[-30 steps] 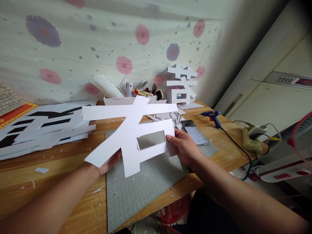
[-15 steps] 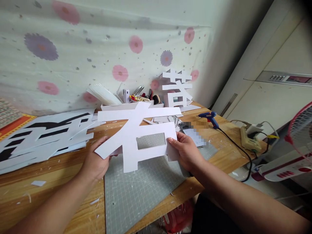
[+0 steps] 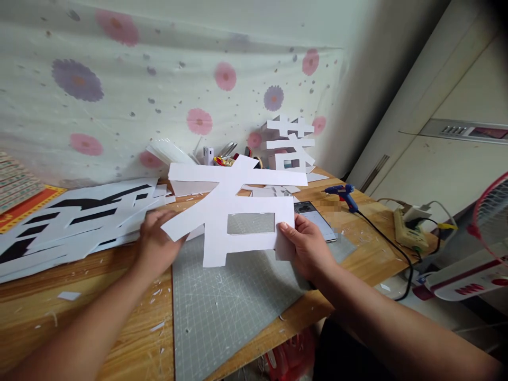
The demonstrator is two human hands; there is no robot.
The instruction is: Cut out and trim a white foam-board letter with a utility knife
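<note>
I hold a large white cut-out paper character [image 3: 222, 211] up above the grey cutting mat [image 3: 234, 301]. My left hand [image 3: 156, 246] grips the tip of its long lower-left stroke, fingers closed behind the paper. My right hand [image 3: 307, 246] pinches its lower right corner, thumb on the front. The character has a rectangular window through which the mat shows.
A stack of black-and-white cut sheets [image 3: 71, 222] lies at the left. A tray of tools [image 3: 222, 164] and a standing white character [image 3: 291, 145] are at the back. A phone [image 3: 313, 217], blue glue gun [image 3: 341, 193], power strip [image 3: 408, 230] and fan [image 3: 484, 233] are at the right.
The cut-out has been lifted a little and turned more level. My left hand slid from under its lower edge to the tip of the left stroke.
</note>
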